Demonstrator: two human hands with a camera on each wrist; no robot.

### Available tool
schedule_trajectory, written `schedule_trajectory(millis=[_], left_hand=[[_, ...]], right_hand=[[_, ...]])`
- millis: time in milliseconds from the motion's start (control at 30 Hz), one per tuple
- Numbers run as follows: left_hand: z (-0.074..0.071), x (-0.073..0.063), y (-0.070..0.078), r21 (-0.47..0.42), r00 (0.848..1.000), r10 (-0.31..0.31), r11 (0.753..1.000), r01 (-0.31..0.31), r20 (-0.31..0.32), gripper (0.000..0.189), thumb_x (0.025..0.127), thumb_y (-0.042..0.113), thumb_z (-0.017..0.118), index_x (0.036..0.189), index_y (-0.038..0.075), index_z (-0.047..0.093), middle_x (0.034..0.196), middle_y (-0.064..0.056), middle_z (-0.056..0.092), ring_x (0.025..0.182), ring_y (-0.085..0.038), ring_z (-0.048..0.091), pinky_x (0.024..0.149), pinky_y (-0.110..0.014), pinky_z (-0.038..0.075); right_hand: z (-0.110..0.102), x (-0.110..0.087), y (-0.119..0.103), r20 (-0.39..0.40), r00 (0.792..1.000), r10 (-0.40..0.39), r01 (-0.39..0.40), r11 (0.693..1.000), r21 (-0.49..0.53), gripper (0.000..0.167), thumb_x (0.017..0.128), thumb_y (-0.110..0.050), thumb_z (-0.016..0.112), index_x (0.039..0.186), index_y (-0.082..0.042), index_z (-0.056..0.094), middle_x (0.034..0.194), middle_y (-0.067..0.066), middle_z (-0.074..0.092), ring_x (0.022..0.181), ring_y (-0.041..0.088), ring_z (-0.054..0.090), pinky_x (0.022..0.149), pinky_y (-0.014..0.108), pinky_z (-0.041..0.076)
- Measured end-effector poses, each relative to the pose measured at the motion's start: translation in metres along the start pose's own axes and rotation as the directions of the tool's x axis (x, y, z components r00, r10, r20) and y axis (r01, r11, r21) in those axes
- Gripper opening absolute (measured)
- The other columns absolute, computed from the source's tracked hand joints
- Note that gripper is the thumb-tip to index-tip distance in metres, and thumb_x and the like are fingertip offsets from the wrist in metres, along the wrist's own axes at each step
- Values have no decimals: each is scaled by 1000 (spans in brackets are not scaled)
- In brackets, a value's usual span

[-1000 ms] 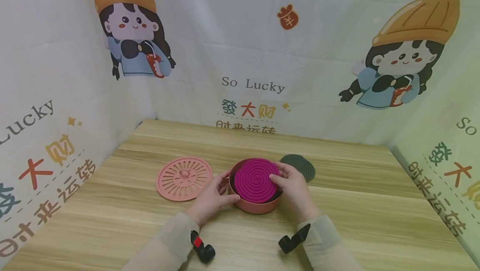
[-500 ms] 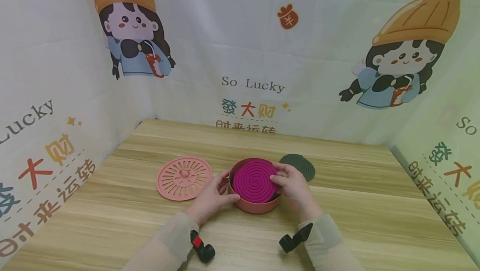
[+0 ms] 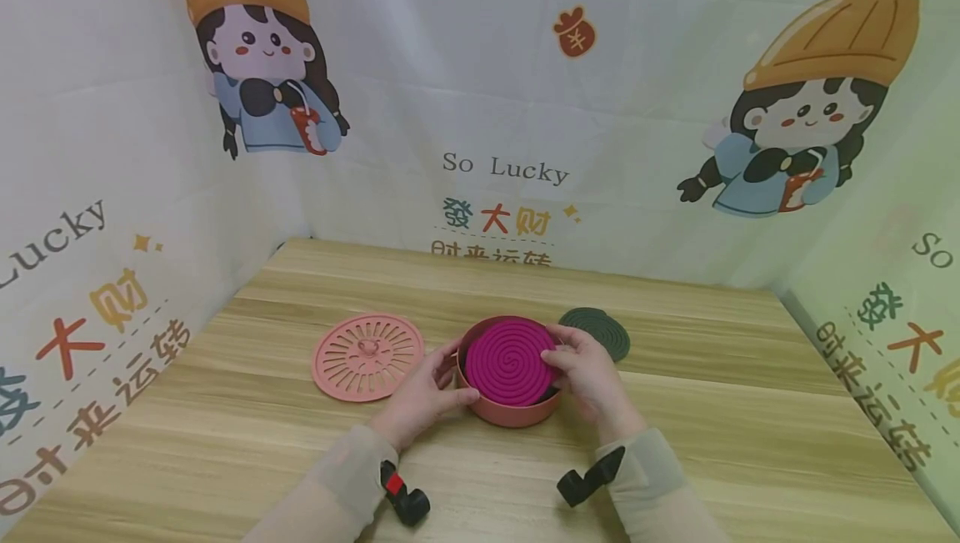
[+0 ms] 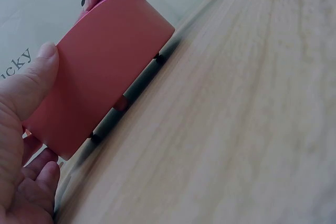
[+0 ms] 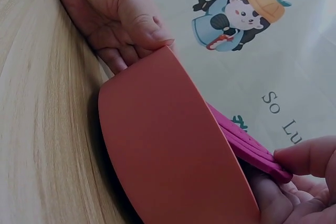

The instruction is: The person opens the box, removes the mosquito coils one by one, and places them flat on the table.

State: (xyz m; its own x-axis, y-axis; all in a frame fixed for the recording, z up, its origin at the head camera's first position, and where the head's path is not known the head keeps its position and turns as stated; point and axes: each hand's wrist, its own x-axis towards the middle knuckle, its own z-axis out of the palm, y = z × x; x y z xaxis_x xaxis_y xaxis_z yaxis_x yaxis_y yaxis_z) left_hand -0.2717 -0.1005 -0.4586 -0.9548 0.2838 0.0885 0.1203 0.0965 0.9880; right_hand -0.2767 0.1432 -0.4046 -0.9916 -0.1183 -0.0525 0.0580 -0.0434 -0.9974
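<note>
Magenta, wound in a flat spiral, the coil [image 3: 510,361] sits at the mouth of the pink tin [image 3: 513,415], tilted: its right edge rides above the rim while its left part lies inside the wall. My right grip [image 3: 592,376] pinches that raised edge, thumb on top and fingers beneath, down past the rim. My left grip [image 3: 420,401] is wrapped around the tin's left side, thumb on the near wall, fingers curled behind.

The coil looks a close fit, so I judge a crooked push or pull could jam it against the wall. Whether its turns are firmly joined I can't tell; if not, squeezing one edge might pull the spiral apart. Letting go abruptly would probably drop that edge onto my own fingers. Should my left hold slacken, the tin might skid on the counter [image 3: 750,376]. The slotted pink lid [image 3: 367,364] lies just beside my left knuckles, easily nudged; the dark green coil [image 3: 603,334] lies just behind my right.
</note>
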Motion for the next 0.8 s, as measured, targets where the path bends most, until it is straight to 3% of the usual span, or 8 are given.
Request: schedule_trajectory(millis=[200, 800], left_hand=[[0, 0, 0, -1, 1000, -7, 1000, 7, -8, 85, 78, 11, 81, 149, 7, 35, 150, -14, 36, 139, -28, 33, 116, -37, 27], [1, 0, 0, 4, 1000, 8, 1000, -8, -10, 85, 78, 9, 80, 148, 6, 34, 151, -13, 36, 138, -28, 34, 116, -37, 26]], right_hand=[[1, -1, -2, 19, 1000, 10, -10, 1000, -2, 50, 92, 4, 54, 140, 6, 41, 90, 3, 63, 63, 6, 59, 51, 15, 52], [2, -3, -3, 57, 998, 30, -30, 1000, -2, 56, 90, 6, 56, 143, 5, 36, 97, 11, 65, 64, 10, 63, 55, 19, 57]])
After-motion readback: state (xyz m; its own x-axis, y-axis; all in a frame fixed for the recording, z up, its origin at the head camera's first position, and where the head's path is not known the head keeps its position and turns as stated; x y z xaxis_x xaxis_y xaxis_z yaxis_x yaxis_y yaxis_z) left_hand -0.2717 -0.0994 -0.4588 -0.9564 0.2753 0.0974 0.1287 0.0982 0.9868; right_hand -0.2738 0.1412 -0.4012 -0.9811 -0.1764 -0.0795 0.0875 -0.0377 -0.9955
